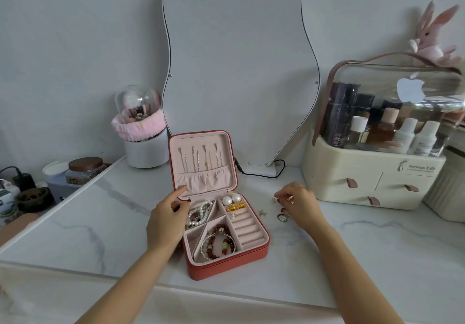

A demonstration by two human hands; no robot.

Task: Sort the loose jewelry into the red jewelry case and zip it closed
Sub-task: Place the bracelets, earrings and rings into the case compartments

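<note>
Lying between hands (166,219): open case (226,255).

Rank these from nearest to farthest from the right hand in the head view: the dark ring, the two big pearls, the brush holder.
1. dark ring, on the table just beside the right hand.
2. two big pearls, in the red jewelry case, to its left.
3. brush holder, far left, by the wall.
</note>
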